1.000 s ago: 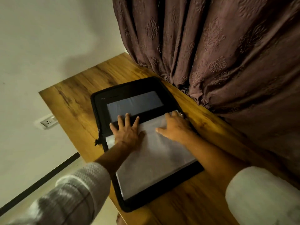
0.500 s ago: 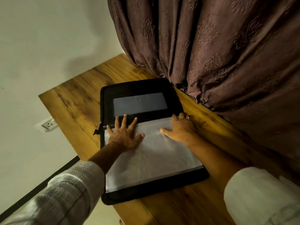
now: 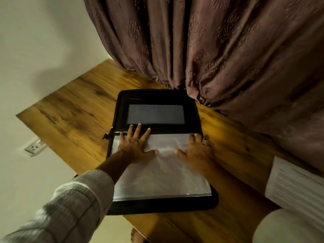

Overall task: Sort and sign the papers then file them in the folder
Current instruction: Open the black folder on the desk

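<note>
The black folder [image 3: 163, 205] is lying open on the wooden table [image 3: 70, 111], its lid toward 12 o'clock. The papers [image 3: 163, 176] are filling its 6 o'clock half. The left hand [image 3: 135, 146] and right hand [image 3: 196, 149] are pressing them flat, fingers spread wide. 1 stack of sheets [image 3: 298, 186] is sitting at 4 o'clock.
</note>
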